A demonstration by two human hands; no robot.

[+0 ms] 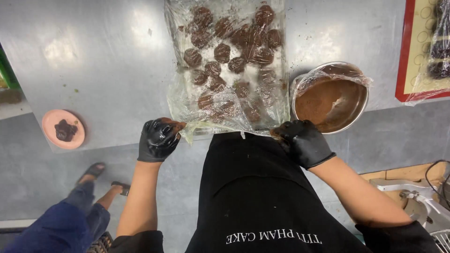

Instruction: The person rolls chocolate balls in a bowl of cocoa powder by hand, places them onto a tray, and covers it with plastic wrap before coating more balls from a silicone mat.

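Gripping the near corners of the plastic wrap, left hand and right hand, black-gloved, pinch shut, keeping it taut over chocolate balls on the steel desk; cocoa bowl just right.

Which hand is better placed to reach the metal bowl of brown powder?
The right hand. It grips the near edge of the plastic wrap right beside the metal bowl, almost touching its rim. The left hand pinches the wrap's opposite corner, with the whole sheet of chocolate pieces between it and the bowl.
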